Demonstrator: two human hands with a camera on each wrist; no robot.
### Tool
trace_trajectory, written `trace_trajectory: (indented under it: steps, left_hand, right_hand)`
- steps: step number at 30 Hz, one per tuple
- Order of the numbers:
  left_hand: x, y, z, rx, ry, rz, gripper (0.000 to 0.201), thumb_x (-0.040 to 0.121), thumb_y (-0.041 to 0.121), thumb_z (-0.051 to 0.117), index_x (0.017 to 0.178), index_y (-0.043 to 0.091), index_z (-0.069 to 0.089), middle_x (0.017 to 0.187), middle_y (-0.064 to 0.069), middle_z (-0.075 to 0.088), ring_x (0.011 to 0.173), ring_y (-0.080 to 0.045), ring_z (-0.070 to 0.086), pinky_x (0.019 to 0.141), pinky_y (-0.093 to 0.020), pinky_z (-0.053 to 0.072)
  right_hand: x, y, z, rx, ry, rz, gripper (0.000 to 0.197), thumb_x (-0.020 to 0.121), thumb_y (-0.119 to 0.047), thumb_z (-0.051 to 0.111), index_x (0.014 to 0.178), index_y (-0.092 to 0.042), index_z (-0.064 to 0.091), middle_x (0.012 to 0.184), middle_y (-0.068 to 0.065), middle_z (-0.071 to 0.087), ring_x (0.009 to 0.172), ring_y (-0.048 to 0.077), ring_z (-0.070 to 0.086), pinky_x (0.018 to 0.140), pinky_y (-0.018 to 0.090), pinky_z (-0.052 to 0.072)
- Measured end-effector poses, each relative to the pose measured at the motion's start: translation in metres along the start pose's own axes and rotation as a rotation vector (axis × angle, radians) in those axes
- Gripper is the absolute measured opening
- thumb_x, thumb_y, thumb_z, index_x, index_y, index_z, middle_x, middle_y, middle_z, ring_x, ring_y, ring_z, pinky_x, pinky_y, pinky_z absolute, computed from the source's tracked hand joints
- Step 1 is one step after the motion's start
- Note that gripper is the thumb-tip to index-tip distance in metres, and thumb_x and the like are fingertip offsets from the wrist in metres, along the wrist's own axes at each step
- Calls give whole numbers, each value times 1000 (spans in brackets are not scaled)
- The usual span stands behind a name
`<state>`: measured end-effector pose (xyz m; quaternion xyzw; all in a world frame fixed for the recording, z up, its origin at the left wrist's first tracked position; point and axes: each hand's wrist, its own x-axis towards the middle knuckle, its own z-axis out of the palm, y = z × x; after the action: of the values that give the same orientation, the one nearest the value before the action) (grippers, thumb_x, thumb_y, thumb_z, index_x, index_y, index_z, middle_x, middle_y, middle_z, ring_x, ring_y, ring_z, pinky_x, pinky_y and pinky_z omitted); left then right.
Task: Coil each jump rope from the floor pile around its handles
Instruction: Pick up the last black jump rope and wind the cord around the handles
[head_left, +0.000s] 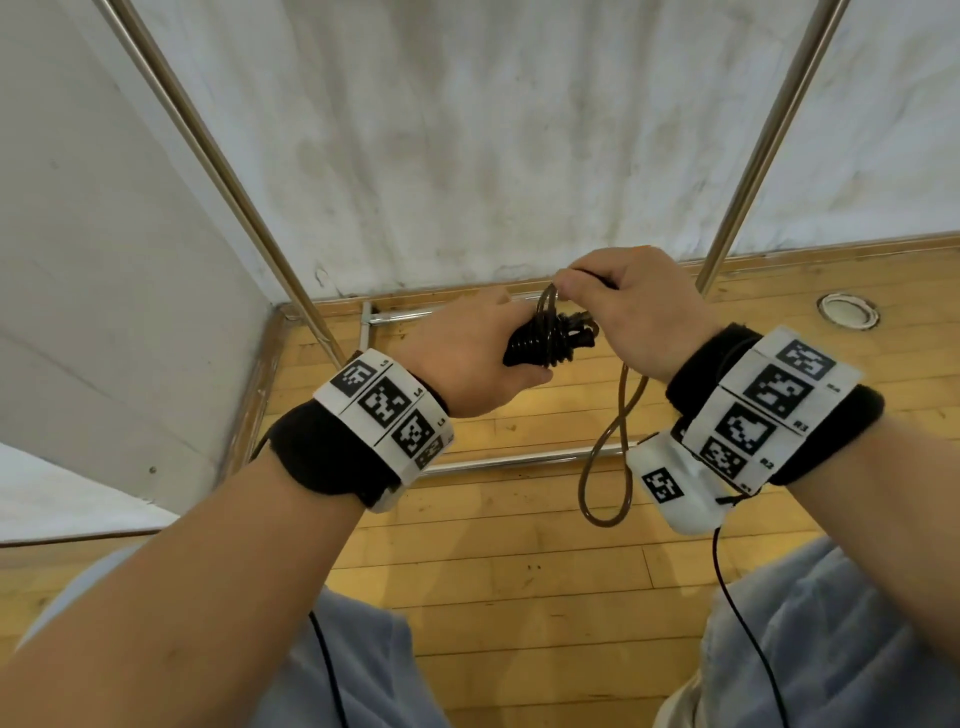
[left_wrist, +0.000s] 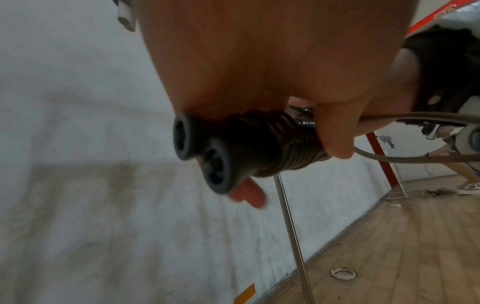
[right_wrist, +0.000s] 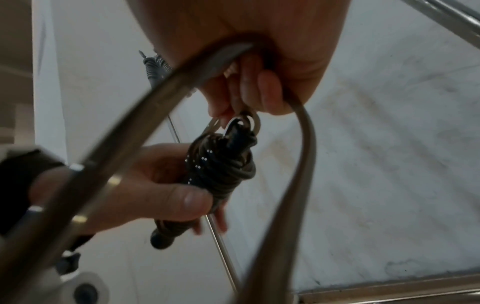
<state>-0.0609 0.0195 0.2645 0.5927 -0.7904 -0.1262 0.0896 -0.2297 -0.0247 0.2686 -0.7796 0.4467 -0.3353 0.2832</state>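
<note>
My left hand (head_left: 467, 353) grips two black jump rope handles (left_wrist: 207, 150) held side by side, with dark rope coiled tightly around them (head_left: 540, 338). The coil (right_wrist: 221, 164) covers most of the handles; their round end caps stick out past my fingers in the left wrist view. My right hand (head_left: 623, 306) pinches the rope (right_wrist: 207, 67) just above the coil's top end. A loose loop of brownish rope (head_left: 605, 467) hangs down from the right hand between my wrists. No floor pile shows in any view.
A wooden plank floor (head_left: 519, 571) lies below, meeting a white wall (head_left: 519, 156). Slanted metal poles (head_left: 223, 171) (head_left: 769, 140) and a low metal bar (head_left: 519, 460) frame the space. A round floor fitting (head_left: 848, 310) sits at the right. My knees (head_left: 363, 665) are at the bottom.
</note>
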Motion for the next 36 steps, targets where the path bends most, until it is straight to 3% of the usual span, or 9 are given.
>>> trace_trajectory:
  steps: [5, 9, 12, 16, 19, 22, 30, 34, 36]
  left_hand:
    - [-7, 1, -3, 56, -8, 7, 44, 84, 43, 66, 124, 44, 49, 101, 17, 64, 92, -12, 58, 71, -30, 45]
    - [-8, 1, -9, 48, 39, 22, 40, 83, 42, 67, 120, 38, 52, 100, 16, 63, 88, -9, 56, 71, -27, 41]
    - [-10, 3, -10, 23, 46, 27, 37, 82, 42, 68, 115, 34, 52, 86, 19, 55, 81, -7, 49, 67, -24, 35]
    - [-11, 7, -14, -94, 56, 40, 33, 80, 38, 72, 107, 33, 54, 78, 22, 51, 78, -3, 53, 63, -14, 35]
    - [-14, 11, -17, -230, 84, 34, 31, 78, 36, 74, 98, 42, 51, 75, 25, 51, 74, 9, 54, 60, -9, 39]
    - [-15, 15, -15, -322, 158, -1, 31, 78, 39, 73, 91, 43, 45, 74, 22, 52, 72, 13, 53, 59, -3, 38]
    - [-3, 14, -9, -498, 328, -121, 56, 81, 40, 72, 124, 24, 40, 81, 13, 62, 65, 7, 57, 54, -2, 38]
    - [-1, 13, -12, -463, 364, -77, 49, 85, 37, 68, 124, 22, 44, 77, 13, 59, 62, 14, 54, 53, -3, 38]
    - [0, 13, -12, -442, 335, -60, 48, 85, 34, 68, 124, 19, 43, 73, 13, 59, 59, 14, 55, 51, -3, 38]
  right_hand:
    - [-4, 7, 6, -4, -108, 51, 30, 94, -36, 51, 79, -16, 68, 66, 0, 59, 60, 9, 48, 52, 14, 36]
    - [-1, 12, 7, 240, -101, 112, 18, 91, -33, 57, 76, -36, 66, 64, -19, 63, 61, -4, 55, 60, 11, 42]
    - [0, 16, 8, 410, -146, 182, 12, 89, -34, 60, 86, -30, 71, 70, -9, 65, 65, 13, 59, 59, 26, 47]
    - [2, 21, 5, 689, -273, 245, 27, 78, -42, 63, 88, -19, 73, 79, 5, 64, 67, 18, 56, 57, 27, 44]
    - [2, 22, 9, 795, -312, 245, 21, 89, -30, 58, 80, -19, 73, 66, 3, 54, 54, 14, 42, 44, 21, 36]
    - [2, 22, 17, 884, -276, 282, 44, 93, -6, 45, 66, -26, 73, 57, -2, 47, 48, 11, 37, 39, 19, 35]
    - [1, 12, 27, 643, -132, 277, 31, 97, -16, 43, 74, -18, 64, 47, -8, 48, 41, 10, 46, 48, 27, 47]
    - [-1, 4, 31, 398, -137, 192, 18, 95, -10, 43, 93, -10, 61, 62, 0, 58, 59, 22, 56, 67, 44, 52]
    - [-3, 1, 33, 214, -184, 143, 17, 93, -9, 44, 90, -10, 61, 70, 0, 62, 71, 26, 61, 68, 41, 51]
